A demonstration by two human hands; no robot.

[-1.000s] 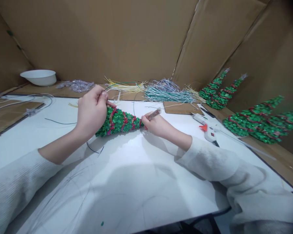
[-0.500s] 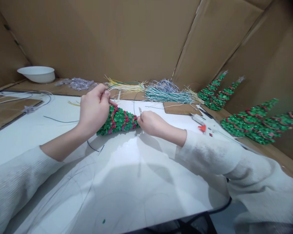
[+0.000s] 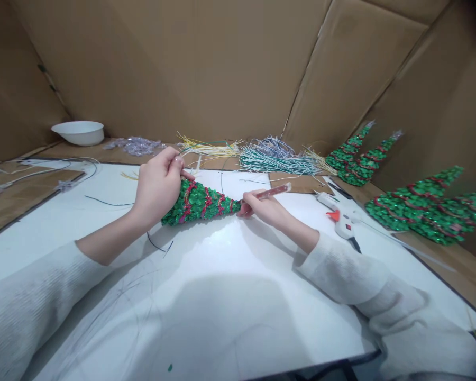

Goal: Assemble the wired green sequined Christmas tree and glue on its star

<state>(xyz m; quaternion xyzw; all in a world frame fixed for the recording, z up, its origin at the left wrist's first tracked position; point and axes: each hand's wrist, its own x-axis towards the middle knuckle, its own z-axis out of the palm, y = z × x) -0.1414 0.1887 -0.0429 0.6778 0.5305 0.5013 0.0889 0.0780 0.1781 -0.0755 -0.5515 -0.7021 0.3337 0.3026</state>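
Note:
A small green tinsel Christmas tree (image 3: 204, 203) with red bead garlands lies on its side on the white tabletop, its tip to the right. My left hand (image 3: 158, 182) is closed around its wide end, hiding part of the base. A thin green wire runs up and right from near those fingers. At the tip, my right hand (image 3: 264, 206) is closed on a slim tool with a reddish handle (image 3: 278, 189) whose rear end sticks out to the right. My fingers cover the tool's working end, so its kind cannot be made out.
Bundled wires (image 3: 275, 160) lie along the back beside clear plastic pieces (image 3: 137, 145) and a white bowl (image 3: 81, 132). Several similar trees (image 3: 416, 203) stand at right, near a white glue gun (image 3: 344, 225) with an orange trigger. Cardboard walls (image 3: 190, 69) enclose the table.
My right hand has turned around the tree's tip, and the tool's reddish handle now shows above it. More of the tip is visible. My left hand keeps its hold; the view has shifted slightly.

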